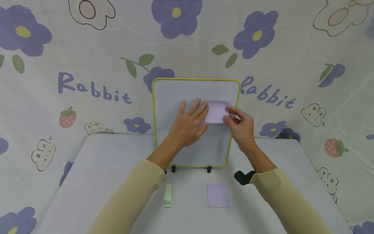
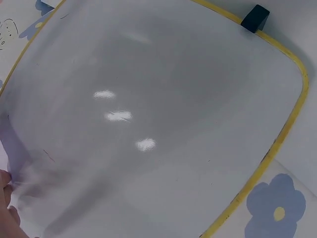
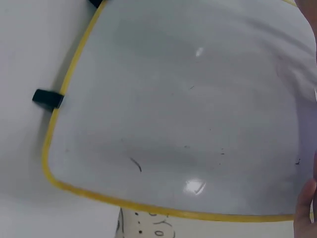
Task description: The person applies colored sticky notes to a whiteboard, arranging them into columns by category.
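A purple sticky note (image 1: 217, 112) is held against the upper right part of a small whiteboard (image 1: 187, 156) with a yellow frame. My right hand (image 1: 242, 128) pinches the note's right edge between thumb and index finger. With fingers spread and nearly straight, my left hand (image 1: 188, 125) lies against the board, its fingertips touching the note's left edge. Both wrist views show mostly bare whiteboard (image 2: 173, 99), with only part of a hand (image 3: 306, 213) at the edge.
Black feet (image 1: 209, 169) hold the whiteboard upright on a white table (image 1: 117, 169). In front of it lie a folded strip of green paper (image 1: 168, 195) and a second purple paper square (image 1: 218, 195). Behind hangs a cloth (image 1: 187, 55) with flowers and rabbits.
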`<action>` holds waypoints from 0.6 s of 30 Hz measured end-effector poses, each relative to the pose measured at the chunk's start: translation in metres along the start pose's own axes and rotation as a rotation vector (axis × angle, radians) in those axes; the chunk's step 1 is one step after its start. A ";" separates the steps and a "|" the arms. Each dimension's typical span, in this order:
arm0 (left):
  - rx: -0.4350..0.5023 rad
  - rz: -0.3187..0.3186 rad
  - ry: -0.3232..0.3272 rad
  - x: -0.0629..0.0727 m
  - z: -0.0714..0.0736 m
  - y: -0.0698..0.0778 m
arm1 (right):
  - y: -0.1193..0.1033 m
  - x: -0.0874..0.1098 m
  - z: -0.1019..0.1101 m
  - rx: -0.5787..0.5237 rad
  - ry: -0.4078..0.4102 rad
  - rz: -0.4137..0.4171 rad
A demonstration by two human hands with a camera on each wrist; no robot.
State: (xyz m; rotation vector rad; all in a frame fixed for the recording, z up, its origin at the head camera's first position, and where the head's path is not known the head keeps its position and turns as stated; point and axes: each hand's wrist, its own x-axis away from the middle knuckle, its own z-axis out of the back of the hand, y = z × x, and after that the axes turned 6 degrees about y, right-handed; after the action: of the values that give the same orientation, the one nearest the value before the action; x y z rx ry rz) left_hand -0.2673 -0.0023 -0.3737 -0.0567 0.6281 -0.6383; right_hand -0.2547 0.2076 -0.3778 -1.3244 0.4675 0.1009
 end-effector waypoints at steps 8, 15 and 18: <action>-0.103 -0.007 0.024 0.002 -0.003 0.003 | 0.014 0.000 -0.009 0.564 0.115 0.614; -0.143 -0.001 0.044 0.003 -0.004 0.004 | 0.017 -0.008 -0.011 1.019 -0.053 1.082; -0.147 0.000 0.046 0.003 -0.004 0.004 | 0.017 -0.011 -0.012 1.087 -0.108 1.085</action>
State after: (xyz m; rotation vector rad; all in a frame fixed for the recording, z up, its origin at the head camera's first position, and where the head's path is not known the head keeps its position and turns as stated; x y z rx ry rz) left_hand -0.2653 0.0000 -0.3800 -0.1794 0.7185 -0.5945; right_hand -0.2737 0.2026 -0.3910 0.0950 0.9288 0.7020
